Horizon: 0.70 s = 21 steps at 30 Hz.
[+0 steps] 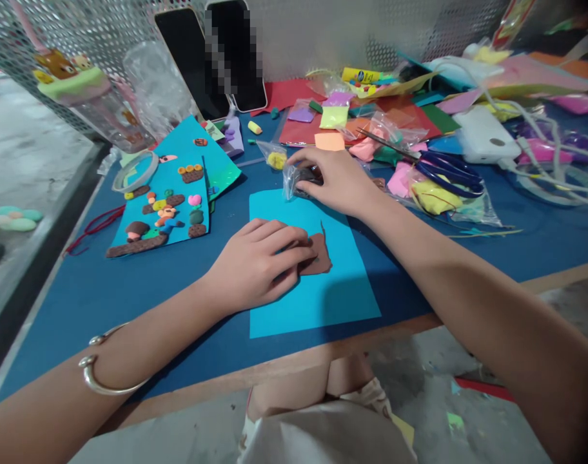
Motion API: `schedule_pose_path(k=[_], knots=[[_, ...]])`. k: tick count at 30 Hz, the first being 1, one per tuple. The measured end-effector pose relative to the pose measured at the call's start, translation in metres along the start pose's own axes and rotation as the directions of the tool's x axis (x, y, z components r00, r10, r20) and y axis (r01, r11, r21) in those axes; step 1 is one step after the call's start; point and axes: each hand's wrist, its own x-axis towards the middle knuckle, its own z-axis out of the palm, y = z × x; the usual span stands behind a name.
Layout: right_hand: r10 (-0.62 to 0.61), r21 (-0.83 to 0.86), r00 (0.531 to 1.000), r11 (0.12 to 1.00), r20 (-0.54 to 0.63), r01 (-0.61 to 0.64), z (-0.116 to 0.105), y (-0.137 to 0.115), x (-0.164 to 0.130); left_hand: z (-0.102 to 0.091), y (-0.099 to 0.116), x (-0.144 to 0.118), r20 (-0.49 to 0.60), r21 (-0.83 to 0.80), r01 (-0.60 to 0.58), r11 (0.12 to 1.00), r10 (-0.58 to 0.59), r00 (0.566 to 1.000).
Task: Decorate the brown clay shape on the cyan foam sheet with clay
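A bright blue paper sheet (289,316) lies on the table in front of me. A flat piece of brown modelling clay (320,255) rests on it. My left hand (258,261) lies over the sheet with fingers loosely extended, their tips on the clay's left part and hiding some of it. Just beyond the sheet's far edge, my right hand (340,179) is closed, thumb and fingers around a small clear plastic bag (289,182) with dark contents. My fingers partly cover the bag.
A blue card with clay figures (153,222) lies at left, near a lidded cup (100,109). Two phones (236,58) lean at the back. Scissors (449,173), bagged clay (436,195), coloured papers and a white charger (485,135) with cables crowd the right.
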Motion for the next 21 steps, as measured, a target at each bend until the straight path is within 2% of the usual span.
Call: schedule_pose_path(k=[5, 11, 18, 21], knots=[[0.0, -0.001, 1.0, 1.0, 0.009, 0.0, 0.0006, 0.0017, 0.0005, 0.0002, 0.0003, 0.0003, -0.015, 0.017, 0.007, 1.0, -0.007, 1.0], [-0.016, -0.021, 1.0, 1.0, 0.011, 0.016, 0.0013, 0.0037, 0.0008, 0.0001, 0.002, 0.0009, -0.043, -0.106, 0.108, 0.988, -0.113, 0.993], [-0.004, -0.024, 1.0, 1.0, 0.005, 0.005, 0.0022, 0.0015, 0.0001, 0.0013, 0.0025, 0.0003, -0.036, 0.007, -0.02, 1.0, 0.02, 0.999], [0.0, -0.056, 1.0, 0.998, 0.011, 0.0, 0.0006, -0.0014, -0.0008, 0.0009, 0.0035, -0.0003, -0.033, -0.025, -0.019, 1.0, 0.018, 0.999]])
